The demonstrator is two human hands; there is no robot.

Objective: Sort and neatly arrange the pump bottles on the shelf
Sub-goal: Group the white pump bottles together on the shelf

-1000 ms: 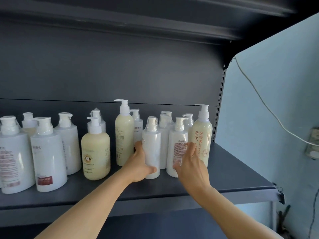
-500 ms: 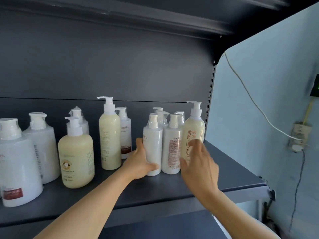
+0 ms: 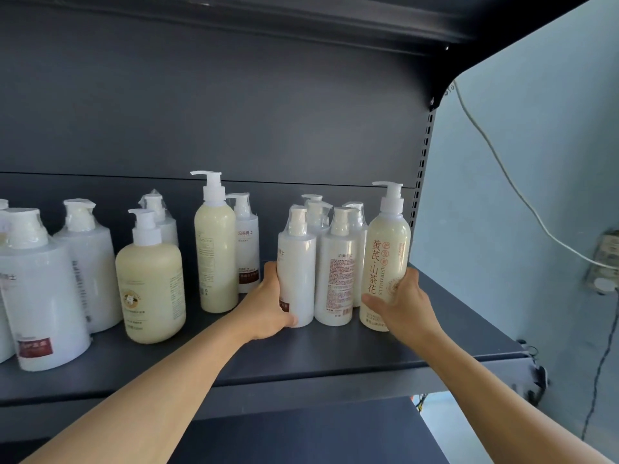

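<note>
At the right end of the dark grey metal shelf (image 3: 335, 356), both hands are bracketing a cluster of upright pump bottles.

Left hand (image 3: 268, 309) is wrapping the slim white shrink-wrapped plastic bottle (image 3: 298, 272) on the cluster's left; right hand (image 3: 405, 306) is gripping the tall cream bottle with red lettering (image 3: 385, 259) on its right. Another slim white bottle with a printed label (image 3: 336, 272) is standing between them, touching or nearly so. All long axes are vertical, glossy cylinders likely slippery. The squat cream bottle (image 3: 150, 283) is sitting well apart, leftward.

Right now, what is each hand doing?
Left hand: grips the slim white bottle.
Right hand: grips the tall cream bottle.
</note>
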